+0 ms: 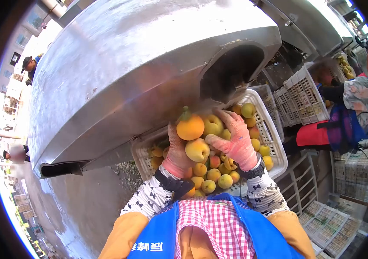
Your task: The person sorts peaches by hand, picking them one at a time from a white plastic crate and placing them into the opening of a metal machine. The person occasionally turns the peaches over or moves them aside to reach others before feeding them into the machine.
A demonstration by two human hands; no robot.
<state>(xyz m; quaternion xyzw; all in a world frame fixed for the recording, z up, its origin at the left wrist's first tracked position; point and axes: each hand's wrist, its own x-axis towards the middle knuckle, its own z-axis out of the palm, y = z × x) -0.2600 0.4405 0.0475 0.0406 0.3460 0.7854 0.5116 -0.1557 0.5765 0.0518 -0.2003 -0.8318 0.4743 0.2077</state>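
Both hands wear pinkish, soiled gloves and are over a white plastic crate (281, 151) of yellow peaches (225, 181). My left hand (178, 151) curls round the left side of a small cluster, against an orange peach (190, 127) with a green bit at its top and a paler peach (197, 150). From the other side, my right hand (237, 142) closes in with bent fingers on a yellow-green peach (213, 125). The cluster is held between both hands above the other fruit. Part of the left fingers is hidden behind the peaches.
A large metal housing (149, 86) overhangs the crate, its dark opening (231, 71) just beyond my hands. To the right, a co-worker (348, 116) is beside another white crate (302, 95). More crates (330, 226) lie lower right. Another person (30, 67) is at far left.
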